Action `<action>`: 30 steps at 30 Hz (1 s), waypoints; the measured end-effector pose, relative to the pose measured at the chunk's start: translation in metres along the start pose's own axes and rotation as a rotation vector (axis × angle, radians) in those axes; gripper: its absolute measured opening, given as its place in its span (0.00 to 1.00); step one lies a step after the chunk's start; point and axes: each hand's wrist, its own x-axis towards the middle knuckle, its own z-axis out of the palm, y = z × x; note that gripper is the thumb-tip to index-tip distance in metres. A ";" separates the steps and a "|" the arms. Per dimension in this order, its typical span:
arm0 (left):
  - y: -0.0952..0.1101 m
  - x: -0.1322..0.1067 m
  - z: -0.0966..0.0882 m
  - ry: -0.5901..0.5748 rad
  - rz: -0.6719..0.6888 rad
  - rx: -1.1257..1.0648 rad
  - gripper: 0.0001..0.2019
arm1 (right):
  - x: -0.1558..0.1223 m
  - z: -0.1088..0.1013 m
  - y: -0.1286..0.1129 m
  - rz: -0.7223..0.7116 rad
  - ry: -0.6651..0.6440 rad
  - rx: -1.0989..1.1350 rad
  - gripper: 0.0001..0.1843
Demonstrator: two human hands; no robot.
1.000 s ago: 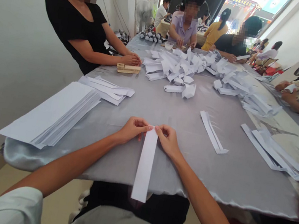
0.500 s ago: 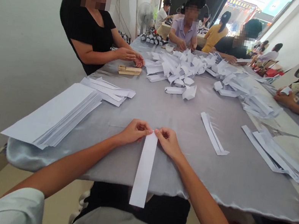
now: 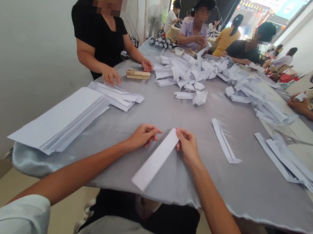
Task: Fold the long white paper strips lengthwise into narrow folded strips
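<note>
Paper strip (image 3: 155, 159) lies tilted and unfolded on the grey satin-covered surface (image 3: 239, 196), its upper end between your hands; your right hand (image 3: 188, 146) has its fingertips (image 3: 179, 137) on that end's edge, though you cannot tell whether they grip; your left hand (image 3: 143, 137) sits just beside it, fingers loosely open; light, even pressure suits this plain white strip, keeping it flat and its edges square.
</note>
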 end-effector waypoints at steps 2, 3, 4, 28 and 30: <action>0.001 0.002 -0.002 0.027 -0.005 -0.055 0.20 | 0.006 -0.010 -0.006 -0.020 0.105 0.101 0.29; 0.001 0.002 -0.004 0.056 0.006 -0.082 0.19 | 0.009 -0.016 -0.010 -0.032 0.168 0.144 0.31; 0.003 0.003 -0.006 0.101 0.019 -0.109 0.19 | 0.012 -0.022 -0.013 -0.048 0.238 0.180 0.32; -0.002 -0.006 -0.006 0.138 0.425 0.734 0.15 | -0.029 -0.091 -0.008 -0.483 0.167 -1.453 0.15; -0.002 -0.008 -0.005 0.123 0.427 0.782 0.15 | -0.037 -0.107 -0.004 -0.519 0.193 -1.510 0.15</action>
